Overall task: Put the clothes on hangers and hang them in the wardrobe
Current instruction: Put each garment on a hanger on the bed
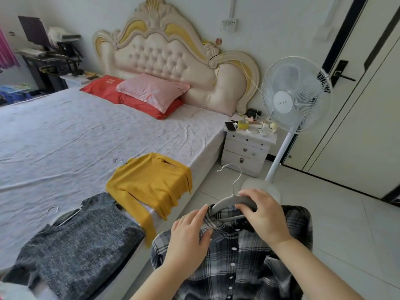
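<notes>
Fitting a plaid shirt onto a hanger

A plaid shirt (238,267) is being held up closest to the camera, just off the bed's edge and above the floor, with its front buttoned. Its collar is being pinched by the left hand (190,237), while one arm of a grey hanger (229,202) is being gripped from above by the right hand (262,215). The hands are being held near each other but are not touching. One end of the hanger is being tucked under the collar, and its hook is pointing up and away.

The hanger-fitting step for this garment is judged to be under way, not finished. The next move is likely calling for the collar to be settled over both arms before the shirt is lifted by the hook.

Just beyond, a grey sweater (75,245) and a yellow sweater (151,182) are lying flat on the bed (75,131), each with a hanger hook showing beside it. Farther off, a fan (296,94) is standing by white doors (357,126). Whether these belong to the wardrobe cannot be told.
</notes>
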The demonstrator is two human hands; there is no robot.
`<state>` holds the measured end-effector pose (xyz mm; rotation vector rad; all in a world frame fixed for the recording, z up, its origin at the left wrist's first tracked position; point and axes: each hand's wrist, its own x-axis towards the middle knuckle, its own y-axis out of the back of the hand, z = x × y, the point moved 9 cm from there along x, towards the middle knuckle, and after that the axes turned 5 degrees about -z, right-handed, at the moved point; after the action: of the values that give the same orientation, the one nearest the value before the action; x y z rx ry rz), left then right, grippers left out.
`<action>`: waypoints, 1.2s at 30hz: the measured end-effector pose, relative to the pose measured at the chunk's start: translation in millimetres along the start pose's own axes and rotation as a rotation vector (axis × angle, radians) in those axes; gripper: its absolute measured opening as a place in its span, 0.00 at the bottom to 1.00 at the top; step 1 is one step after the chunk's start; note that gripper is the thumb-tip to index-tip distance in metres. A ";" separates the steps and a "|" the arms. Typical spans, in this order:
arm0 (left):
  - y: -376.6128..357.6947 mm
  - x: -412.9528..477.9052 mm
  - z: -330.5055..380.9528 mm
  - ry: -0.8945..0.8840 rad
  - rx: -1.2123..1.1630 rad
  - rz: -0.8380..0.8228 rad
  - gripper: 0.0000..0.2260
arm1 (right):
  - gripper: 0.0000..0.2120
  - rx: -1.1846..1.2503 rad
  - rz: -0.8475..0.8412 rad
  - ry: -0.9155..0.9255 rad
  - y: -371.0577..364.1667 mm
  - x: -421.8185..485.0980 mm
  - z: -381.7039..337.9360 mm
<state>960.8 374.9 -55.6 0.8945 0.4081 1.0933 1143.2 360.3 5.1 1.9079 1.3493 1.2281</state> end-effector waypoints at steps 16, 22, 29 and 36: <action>-62.4 305.2 -24.5 -0.009 0.006 -0.130 0.27 | 0.18 -0.028 -0.005 -0.009 -55.1 263.0 160.0; -88.2 415.9 -51.3 0.079 0.036 -0.126 0.28 | 0.18 0.060 -0.049 0.098 -100.3 372.2 219.5; -102.0 532.8 -70.6 0.225 0.031 -0.100 0.27 | 0.17 0.135 -0.142 0.154 -147.1 492.6 278.0; -92.7 627.6 -110.0 0.312 0.001 -0.078 0.27 | 0.17 0.162 -0.207 0.223 -193.9 601.4 295.3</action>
<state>1212.0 965.0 -112.5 0.7031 0.6953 1.1636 1373.3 1015.9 -56.1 1.7207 1.7631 1.2889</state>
